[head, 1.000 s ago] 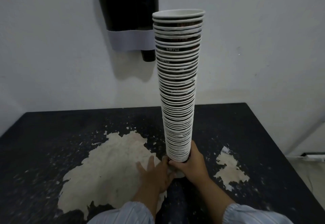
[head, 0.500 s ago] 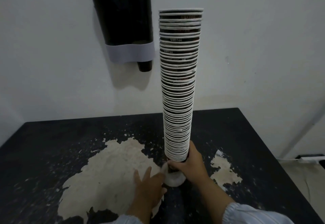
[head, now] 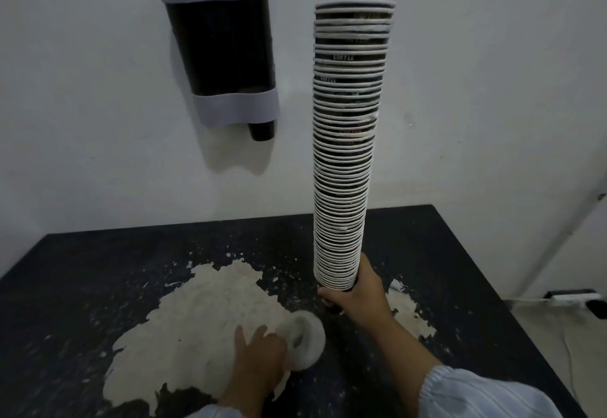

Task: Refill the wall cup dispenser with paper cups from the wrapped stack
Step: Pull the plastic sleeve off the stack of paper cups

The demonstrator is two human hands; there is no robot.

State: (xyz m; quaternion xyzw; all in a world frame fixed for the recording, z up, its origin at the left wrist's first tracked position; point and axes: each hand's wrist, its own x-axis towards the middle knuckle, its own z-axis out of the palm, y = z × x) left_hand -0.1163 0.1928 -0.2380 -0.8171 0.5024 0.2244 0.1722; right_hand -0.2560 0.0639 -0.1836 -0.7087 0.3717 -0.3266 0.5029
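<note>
A tall upright stack of dark paper cups [head: 348, 155] with white rims rises in front of the wall. My right hand [head: 361, 296] grips its bottom end, just above the black table [head: 98, 270]. The stack's top reaches about level with the top of the wall cup dispenser [head: 223, 53], a dark body with grey bands to the stack's left. One dark cup [head: 261, 130] pokes out of the dispenser's bottom. My left hand [head: 259, 355] holds a crumpled whitish plastic wrapper [head: 305, 342] on the table, left of and below the stack's base.
The tabletop has a large pale worn patch [head: 203, 319] under my left hand and a smaller one right of my right hand. A white wall stands behind. On the floor at the right lies a power strip [head: 571, 297] with a cable.
My left hand has drawn the wrapper off the stack's base, down and to the left. My right hand has kept the stack upright. More of the dispenser has come into view.
</note>
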